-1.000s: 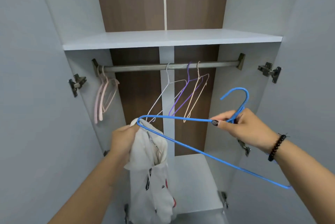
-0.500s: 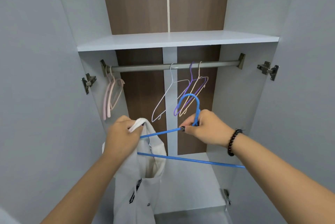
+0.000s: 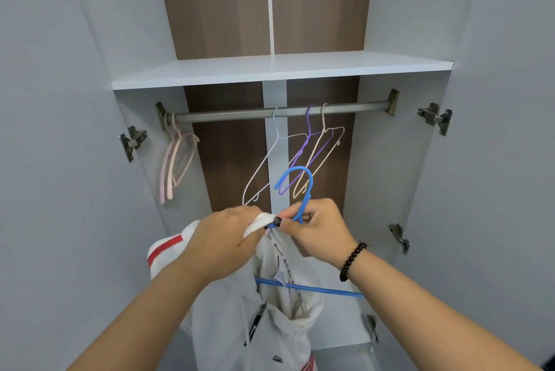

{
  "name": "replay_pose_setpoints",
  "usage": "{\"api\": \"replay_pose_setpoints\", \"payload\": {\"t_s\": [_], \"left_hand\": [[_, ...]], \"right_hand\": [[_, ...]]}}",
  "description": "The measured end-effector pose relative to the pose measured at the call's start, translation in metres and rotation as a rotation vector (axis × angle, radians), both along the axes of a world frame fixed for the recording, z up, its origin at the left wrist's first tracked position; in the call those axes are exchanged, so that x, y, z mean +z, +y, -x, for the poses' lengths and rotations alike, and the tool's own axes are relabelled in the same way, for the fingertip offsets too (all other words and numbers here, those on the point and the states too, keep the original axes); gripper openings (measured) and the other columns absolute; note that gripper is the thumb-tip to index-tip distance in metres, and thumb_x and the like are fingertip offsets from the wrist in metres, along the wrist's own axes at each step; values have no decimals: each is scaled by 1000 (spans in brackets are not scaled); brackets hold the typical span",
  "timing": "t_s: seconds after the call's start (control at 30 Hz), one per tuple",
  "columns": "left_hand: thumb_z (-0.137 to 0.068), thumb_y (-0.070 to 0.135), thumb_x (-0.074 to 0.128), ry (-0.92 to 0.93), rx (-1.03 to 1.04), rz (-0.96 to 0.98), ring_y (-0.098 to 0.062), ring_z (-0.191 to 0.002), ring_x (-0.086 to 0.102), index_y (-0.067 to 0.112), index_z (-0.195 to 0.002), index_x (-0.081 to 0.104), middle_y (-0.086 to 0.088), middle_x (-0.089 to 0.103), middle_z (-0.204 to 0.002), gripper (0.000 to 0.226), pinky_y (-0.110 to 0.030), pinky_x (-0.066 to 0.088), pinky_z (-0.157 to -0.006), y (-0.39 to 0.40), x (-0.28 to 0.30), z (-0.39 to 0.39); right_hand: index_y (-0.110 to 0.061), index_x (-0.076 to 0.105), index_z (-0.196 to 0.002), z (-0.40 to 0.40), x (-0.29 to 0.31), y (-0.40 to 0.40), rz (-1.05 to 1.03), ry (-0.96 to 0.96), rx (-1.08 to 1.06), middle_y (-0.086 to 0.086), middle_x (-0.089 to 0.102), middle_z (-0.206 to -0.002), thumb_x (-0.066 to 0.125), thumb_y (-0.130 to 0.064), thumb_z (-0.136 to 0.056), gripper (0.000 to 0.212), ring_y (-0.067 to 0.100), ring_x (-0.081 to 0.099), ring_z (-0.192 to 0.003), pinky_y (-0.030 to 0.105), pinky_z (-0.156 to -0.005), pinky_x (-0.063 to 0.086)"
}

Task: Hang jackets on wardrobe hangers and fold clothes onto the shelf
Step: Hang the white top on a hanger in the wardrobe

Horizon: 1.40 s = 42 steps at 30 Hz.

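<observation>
So from the head cam I'm standing right at the open wardrobe, mid-way through getting the jacket [image 3: 264,319] onto the blue hanger [image 3: 295,190]. My left hand [image 3: 223,238] is bunched around the white collar fabric, holding it up near the hanger's neck, and my right hand [image 3: 318,229] is pinching the hanger just under its hook, fingers curled tight on the wire. The hanger's bottom bar pokes out to the right below my wrist, and the rest of it looks to be inside the jacket already, though I can't tell if both shoulders are seated since the fabric hides that. The jacket hangs down between my arms, a red stripe showing on the left. Up ahead the rail [image 3: 279,112] carries a white, a purple and a beige hanger near the middle and a pair of pink hangers [image 3: 177,157] at the far left. The shelf [image 3: 270,70] sits just above the rail. I reckon the next bit is settling the collar, then lifting the hook onto a free stretch of rail without snagging those wire ones.
</observation>
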<state>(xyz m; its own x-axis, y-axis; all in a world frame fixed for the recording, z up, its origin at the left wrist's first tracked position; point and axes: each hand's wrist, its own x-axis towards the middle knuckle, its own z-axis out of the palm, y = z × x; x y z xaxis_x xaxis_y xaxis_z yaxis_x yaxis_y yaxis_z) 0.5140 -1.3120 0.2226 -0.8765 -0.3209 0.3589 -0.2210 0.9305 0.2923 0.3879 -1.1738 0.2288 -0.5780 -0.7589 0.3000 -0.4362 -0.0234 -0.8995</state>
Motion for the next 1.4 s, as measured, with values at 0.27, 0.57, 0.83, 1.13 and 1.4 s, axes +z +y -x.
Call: {"api": "replay_pose_setpoints", "payload": {"t_s": [0.27,0.57,0.83,1.13,1.4], "left_hand": [[-86,46,41,184,0,-76,-15,-76,64,33,-111,59,13,69,-95,33,-31,53,-69,3,-20,23],[-88,26,46,441,53,-285,-3,-84,57,23,-98,55,12,62,-85,14,-5,38,-69,3,-2,37],[-94,19,57,580,83,-475,-8,-63,54,45,-119,46,0,58,-73,38,-9,41,-61,-6,8,-2],[-49,36,55,278,44,-847,-18,-60,50,35,-84,69,-7,64,-69,37,-27,39,-59,-19,-33,-35],[-80,75,49,253,-22,-901,-10,-71,57,25,-58,60,-10,59,-73,56,-24,43,-72,8,-76,-24]], "right_hand": [[-16,67,-99,44,-12,34,284,479,-385,-9,61,-98,63,-4,-75,27,7,57,-95,15,-87,42],[-11,40,-130,40,-111,24,-236,-264,-718,7,36,-124,79,-26,-68,75,28,42,-120,36,-101,36],[-1,66,-71,59,-134,-9,-477,-679,-321,18,68,-74,60,-1,-64,9,33,68,-63,46,-59,59],[-14,45,-41,87,-33,-3,-319,-364,-410,7,44,-42,49,0,-62,25,25,47,-48,30,-46,41],[-7,37,-59,67,8,4,-263,-460,-345,6,34,-51,38,12,-74,24,19,32,-35,17,-34,27]]}}
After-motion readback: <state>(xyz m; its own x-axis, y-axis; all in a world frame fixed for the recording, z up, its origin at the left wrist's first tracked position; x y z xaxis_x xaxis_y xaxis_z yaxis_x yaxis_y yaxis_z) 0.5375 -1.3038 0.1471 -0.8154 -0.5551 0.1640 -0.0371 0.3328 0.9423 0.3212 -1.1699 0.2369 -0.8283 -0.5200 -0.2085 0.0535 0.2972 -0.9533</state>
